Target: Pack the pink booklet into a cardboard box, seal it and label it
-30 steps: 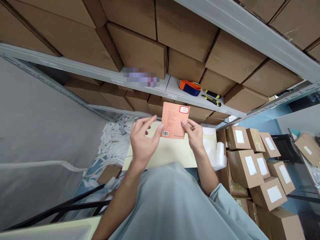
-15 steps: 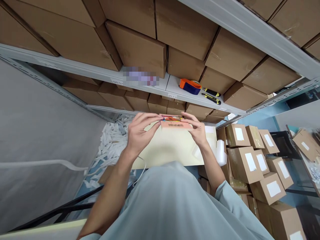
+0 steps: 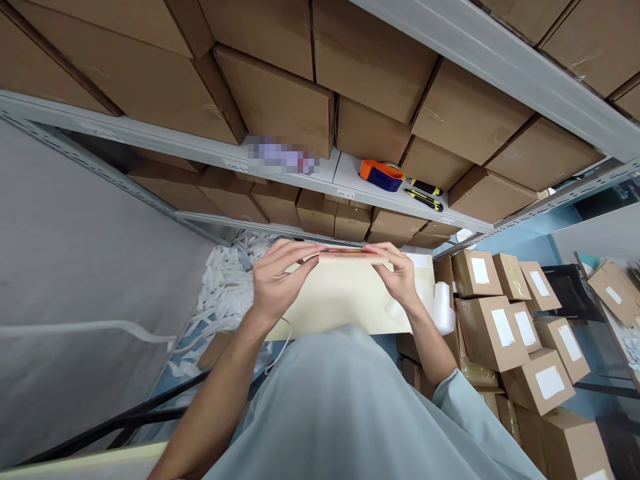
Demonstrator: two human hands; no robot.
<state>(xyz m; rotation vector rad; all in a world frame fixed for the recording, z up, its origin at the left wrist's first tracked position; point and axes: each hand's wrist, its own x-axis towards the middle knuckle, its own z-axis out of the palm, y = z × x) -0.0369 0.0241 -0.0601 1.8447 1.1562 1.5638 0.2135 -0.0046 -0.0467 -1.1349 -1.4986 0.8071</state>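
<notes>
A thin, flat pink box [image 3: 345, 255] with colourful print is held level above the table. It is seen almost edge-on, so its printed face barely shows. My left hand [image 3: 281, 275] pinches its left end between thumb and fingers. At the right end, my right hand [image 3: 397, 272] grips it the same way, thumb below and fingers on top. Under both hands lies the cream tabletop [image 3: 340, 300].
Above the table, a shelf [image 3: 320, 175] carries cardboard boxes [image 3: 275, 93], an orange-and-blue tape dispenser [image 3: 381, 176] and cutters [image 3: 424, 199]. A white roll [image 3: 443, 308] stands at the table's right. Labelled cartons [image 3: 490, 327] are stacked beyond it; white scraps [image 3: 227, 277] heap at left.
The pink box has tipped from showing its printed side to nearly edge-on. Both hands have moved slightly lower with it and keep their hold.
</notes>
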